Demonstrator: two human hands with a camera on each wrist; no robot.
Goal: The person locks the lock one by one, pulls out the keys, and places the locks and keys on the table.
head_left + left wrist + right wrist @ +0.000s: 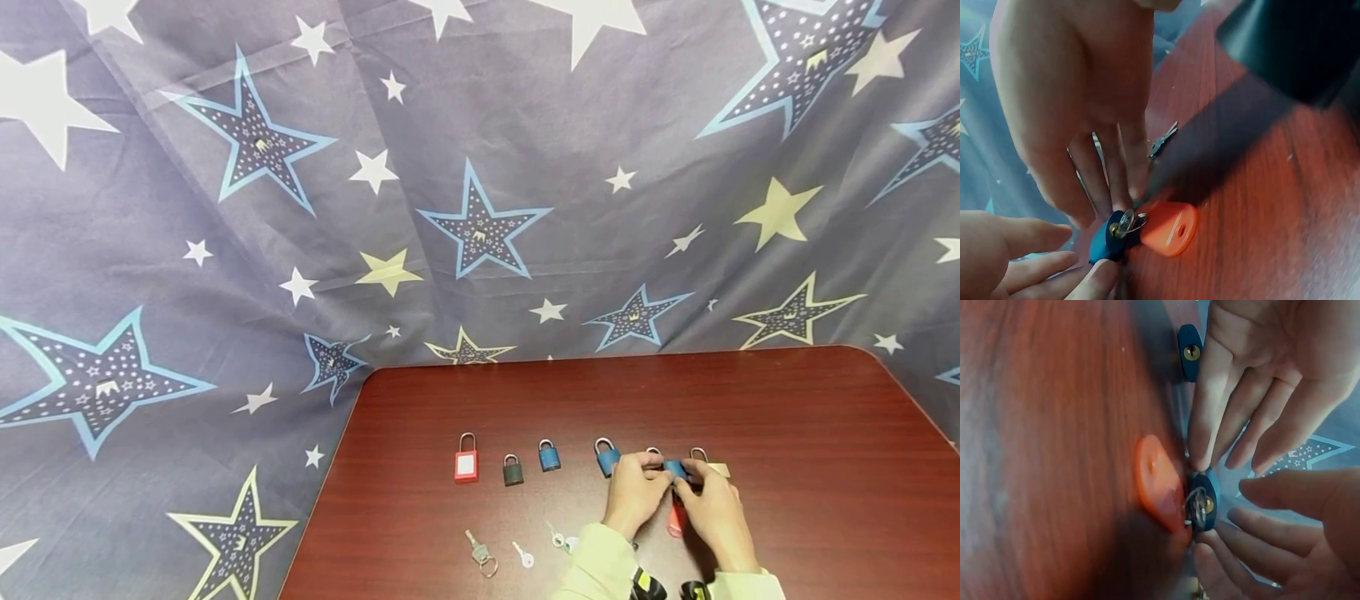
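Both hands meet over a small blue padlock (675, 468) at the right end of a row of locks on the dark red table (787, 417). My left hand (633, 493) sets its fingertips (1129, 187) on one side of the padlock (1105, 245). My right hand (716, 512) pinches the other side between thumb and fingers (1216, 547). The lock's brass keyhole end (1209, 503) faces the wrist cameras. A metal ring (1127, 222) with an orange tag (1169, 228) hangs at that end. The tag (677, 521) lies on the table between the wrists.
To the left stand a red padlock (466, 460), a dark green one (513, 471) and two blue ones (549, 456) (606, 457). A tan-bodied lock (718, 468) sits behind the right hand. Loose keys (481, 552) (522, 556) (558, 540) lie near the front edge. A starred cloth (480, 225) hangs behind.
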